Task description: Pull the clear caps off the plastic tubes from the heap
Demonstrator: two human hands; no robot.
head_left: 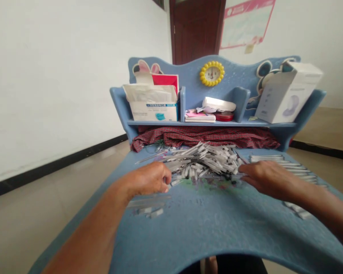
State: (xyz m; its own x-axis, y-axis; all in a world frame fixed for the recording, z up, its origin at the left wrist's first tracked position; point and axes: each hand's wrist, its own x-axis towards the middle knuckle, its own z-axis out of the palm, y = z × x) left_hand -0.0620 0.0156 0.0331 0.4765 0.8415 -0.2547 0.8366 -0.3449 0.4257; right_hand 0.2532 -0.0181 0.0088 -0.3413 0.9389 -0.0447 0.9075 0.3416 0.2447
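A heap of thin, pale plastic sticks (208, 158), some with dark lengths and white blocky ends, lies across the middle of the blue desk (211, 228); their exact kind is not clear. At the heap's left edge is my left hand (153, 177), fingers curled closed, their contents hidden. My right hand (260, 175) reaches to the heap's right side with thumb and fingers close together; what they grip, if anything, is blurred. Below my left hand lie a few similar loose sticks (147, 205). A row of slim sticks (286, 165) is laid out on the right, partly behind my right forearm.
Behind the heap, a red checked cloth (205, 136) is bunched under the shelf (160, 123). The shelf holds a mask box (153, 108), papers (200, 117), a red round tin (224, 117) and a white carton (286, 95). The desk's front edge curves inward near my body.
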